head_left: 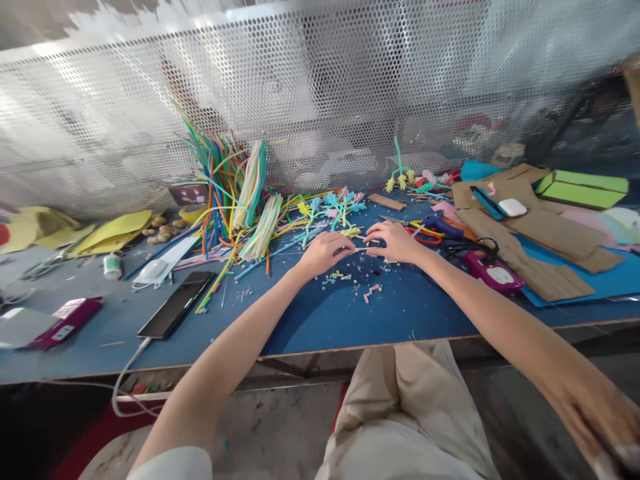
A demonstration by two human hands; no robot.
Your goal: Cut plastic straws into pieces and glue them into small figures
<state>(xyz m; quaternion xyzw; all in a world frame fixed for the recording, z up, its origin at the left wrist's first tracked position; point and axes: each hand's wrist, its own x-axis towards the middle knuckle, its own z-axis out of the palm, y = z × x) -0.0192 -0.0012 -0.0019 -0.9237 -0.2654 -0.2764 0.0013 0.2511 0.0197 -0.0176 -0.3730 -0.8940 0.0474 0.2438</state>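
My left hand (pixel 327 253) is closed, its thumb and fingertips pinched on one end of a thin pale pipe cleaner (pixel 361 249). The other end lies in the fingertips of my right hand (pixel 393 241), so the short piece spans level between them, just above the blue table. Directly behind the hands lie light-blue and pink pipe-cleaner flowers (pixel 343 203). Small cut scraps (pixel 370 292) are scattered in front of them. Orange-handled scissors (pixel 425 232) rest close to my right wrist.
Upright bundles of pipe cleaners (pixel 253 187) stand at the back left, before a perforated metal screen (pixel 350 87). A phone (pixel 177 305) on a cable lies left. Cardboard pieces (pixel 530 233) and a purple device (pixel 493 272) lie right. The table's front edge (pixel 350 347) crosses above my lap.
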